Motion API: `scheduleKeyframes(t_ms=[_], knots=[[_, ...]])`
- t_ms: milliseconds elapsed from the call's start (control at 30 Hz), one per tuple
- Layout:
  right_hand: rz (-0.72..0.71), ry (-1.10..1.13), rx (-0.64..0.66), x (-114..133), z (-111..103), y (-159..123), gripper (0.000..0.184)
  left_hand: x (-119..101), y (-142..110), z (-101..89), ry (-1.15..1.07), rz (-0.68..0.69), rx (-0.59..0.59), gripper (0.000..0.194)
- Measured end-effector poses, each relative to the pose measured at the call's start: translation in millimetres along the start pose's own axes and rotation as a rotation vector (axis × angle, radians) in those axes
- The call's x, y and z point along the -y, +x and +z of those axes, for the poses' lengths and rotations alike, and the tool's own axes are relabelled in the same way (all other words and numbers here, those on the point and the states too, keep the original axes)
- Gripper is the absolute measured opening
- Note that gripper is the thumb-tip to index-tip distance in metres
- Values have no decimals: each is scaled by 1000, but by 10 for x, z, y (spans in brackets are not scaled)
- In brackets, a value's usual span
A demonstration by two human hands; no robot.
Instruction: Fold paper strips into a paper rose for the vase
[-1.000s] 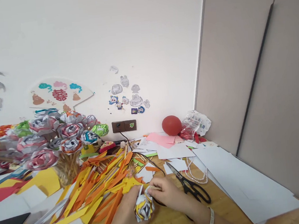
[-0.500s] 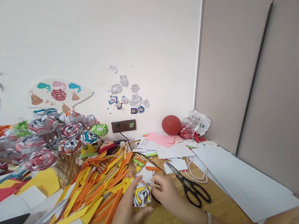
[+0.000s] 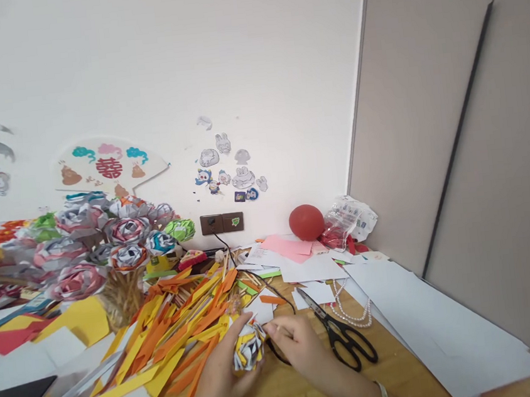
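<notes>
A folded paper flower (image 3: 249,350) in yellow and white sits in my left hand (image 3: 223,373), whose fingers and thumb curl around its left side and underside. My right hand (image 3: 302,346) is closed in a pinch at the flower's right edge. Between its thumb and fingers a thin wooden stick shows in small part; the rest of it is hidden. To the right of that hand lie black-handled scissors (image 3: 339,329), blades pointing away. Orange and yellow paper strips (image 3: 166,335) are heaped left of the flower.
A bunch of paper flowers (image 3: 126,231) stands at the back left. White paper sheets (image 3: 438,313) cover the right side, near a bead string (image 3: 353,318). A red balloon (image 3: 306,222) rests by the wall, and a black cable (image 3: 230,252) runs down from the socket (image 3: 221,223).
My right fingers have shifted and turned at the flower's edge, and less of the stick shows. The flower has tilted slightly in my left hand. The whole view has shifted a little.
</notes>
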State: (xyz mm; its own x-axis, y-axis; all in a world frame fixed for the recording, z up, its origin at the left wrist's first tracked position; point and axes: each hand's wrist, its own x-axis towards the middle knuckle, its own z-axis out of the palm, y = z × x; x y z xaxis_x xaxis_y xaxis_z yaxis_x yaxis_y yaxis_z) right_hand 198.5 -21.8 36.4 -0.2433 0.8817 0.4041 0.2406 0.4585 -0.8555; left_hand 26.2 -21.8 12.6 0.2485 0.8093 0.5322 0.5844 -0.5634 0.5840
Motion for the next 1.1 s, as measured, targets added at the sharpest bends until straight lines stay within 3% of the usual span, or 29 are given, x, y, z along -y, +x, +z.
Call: scheduleKeyframes(t_ms=[133,300,533,633,833,967,1100], knots=[[131,172,-42,-107,29,36,48,34,-6,25,-33,8,-8,51],[64,258,-44,-111,62,26,41,86,-15,45,-50,23,-49,51],[-25,199,34,-63,43,-34,37,117,-80,76,-55,36,9,54],[5,225,64,-68,22,-23,39,85,-64,82,-138,9,-29,53],[57,231,6,-65,18,-22,40,94,-4,76,-306,-104,-131,56],[33,201,107,-62,33,-35,33,113,21,69,-368,-128,-133,58],[56,224,52,-120,21,-13,31,62,53,45,-442,-175,-115,61]])
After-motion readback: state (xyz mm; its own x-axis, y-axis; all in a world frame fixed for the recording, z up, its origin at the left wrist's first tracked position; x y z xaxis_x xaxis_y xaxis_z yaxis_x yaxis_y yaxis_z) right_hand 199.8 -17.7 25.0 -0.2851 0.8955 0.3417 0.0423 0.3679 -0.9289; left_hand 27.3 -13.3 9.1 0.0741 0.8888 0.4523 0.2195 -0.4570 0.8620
